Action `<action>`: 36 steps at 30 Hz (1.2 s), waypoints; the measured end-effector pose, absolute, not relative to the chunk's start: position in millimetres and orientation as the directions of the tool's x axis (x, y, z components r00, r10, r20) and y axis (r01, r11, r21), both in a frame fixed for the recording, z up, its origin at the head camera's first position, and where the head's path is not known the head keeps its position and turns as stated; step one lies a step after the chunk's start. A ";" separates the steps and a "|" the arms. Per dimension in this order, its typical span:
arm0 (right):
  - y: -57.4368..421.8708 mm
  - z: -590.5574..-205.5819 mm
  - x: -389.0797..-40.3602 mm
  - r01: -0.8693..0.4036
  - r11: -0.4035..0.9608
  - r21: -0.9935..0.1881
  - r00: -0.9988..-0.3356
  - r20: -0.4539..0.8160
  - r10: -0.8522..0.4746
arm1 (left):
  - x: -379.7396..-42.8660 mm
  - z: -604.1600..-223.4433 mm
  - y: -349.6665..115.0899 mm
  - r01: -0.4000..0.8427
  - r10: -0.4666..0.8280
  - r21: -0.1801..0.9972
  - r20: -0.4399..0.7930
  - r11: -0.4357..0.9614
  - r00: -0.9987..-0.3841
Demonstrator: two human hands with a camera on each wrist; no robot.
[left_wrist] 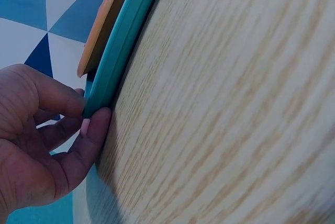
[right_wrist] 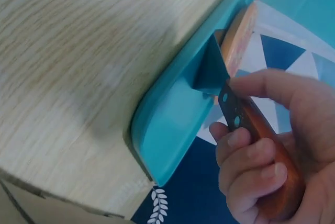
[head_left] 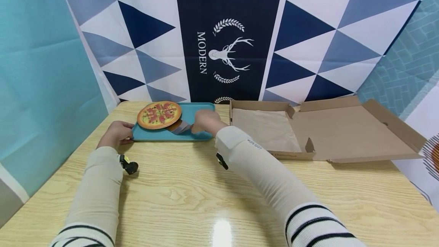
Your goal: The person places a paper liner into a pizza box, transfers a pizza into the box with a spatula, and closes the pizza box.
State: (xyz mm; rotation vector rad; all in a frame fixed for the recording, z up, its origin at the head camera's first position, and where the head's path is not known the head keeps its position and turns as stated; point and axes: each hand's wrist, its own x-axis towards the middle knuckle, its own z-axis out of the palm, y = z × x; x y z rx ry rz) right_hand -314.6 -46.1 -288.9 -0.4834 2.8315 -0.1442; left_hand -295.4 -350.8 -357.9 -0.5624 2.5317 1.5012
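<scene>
A whole toy-like pizza (head_left: pixel 159 115) with red and green toppings sits at the left of a teal tray (head_left: pixel 195 109). My left hand (head_left: pixel 118 132) pinches the tray's left edge; in the left wrist view the thumb and fingers (left_wrist: pixel 97 130) meet at its corner. My right hand (head_left: pixel 205 121) grips the wooden handle of a pizza server (right_wrist: pixel 275 161), index finger stretched along its top. The metal blade (head_left: pixel 180 127) points left and reaches under the pizza's near right edge, where the pizza looks slightly raised and tilted. The blade's tip is hidden beneath it.
Right of the tray lies an open cardboard pizza box (head_left: pixel 298 155) lined with paper (head_left: pixel 265 127), its lid (head_left: pixel 356 132) folded out to the right. A patterned cloth (head_left: pixel 226 29) hangs behind the wooden table (head_left: pixel 171 193).
</scene>
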 end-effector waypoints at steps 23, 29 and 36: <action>-67.6 -296.9 -304.8 -0.351 0.935 -0.040 -0.934 -0.050 -0.353 | -293.8 -355.9 -347.9 -0.411 -0.265 0.777 -0.319 0.477 -0.910; -75.4 -303.6 -300.3 -0.393 0.919 -0.023 -0.919 0.029 -0.393 | -293.1 -356.2 -347.3 -0.403 -0.264 0.790 -0.312 0.462 -0.913; -84.7 -310.5 -301.1 -0.416 0.909 0.023 -0.904 0.093 -0.417 | -293.3 -355.4 -348.1 -0.398 -0.266 0.801 -0.306 0.447 -0.914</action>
